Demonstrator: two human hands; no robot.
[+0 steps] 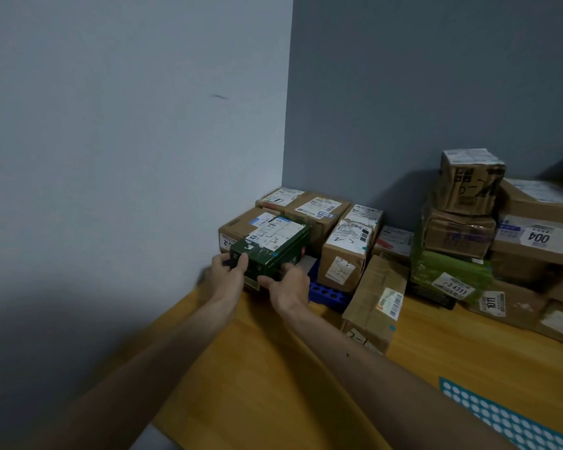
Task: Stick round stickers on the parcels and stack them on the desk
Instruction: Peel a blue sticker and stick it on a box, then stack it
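Walls: two plain grey walls meet in a corner straight ahead; the right-hand one is darker.
Desk: yellow wood-grain top, pushed into that corner, parcels all along its far side.
Right heap: brown cartons piled high at the far right, a big one marked 004, a small taped box topmost, a green bag parcel low in the pile.
Corner group: labelled cardboard boxes packed tight against the walls.
Long carton: brown, on the desk between the two groups, barcode label on its top.
Sticker sheet: teal backing with rows of white rounds, flat on the desk at the near right edge, partly out of view.
Green parcel: dark green oblong box, white shipping label on top, in front of the corner group and held by both hands; can't tell whether it rests on the box below or hangs clear.
Blue tray: holed plastic piece just right of the green parcel, under an upright carton.
Left hand: clamped on the parcel's near left corner, thumb over the end face.
Right hand: gripping the near right side, close beside the left.
Blue dots: a small round one on the long carton.
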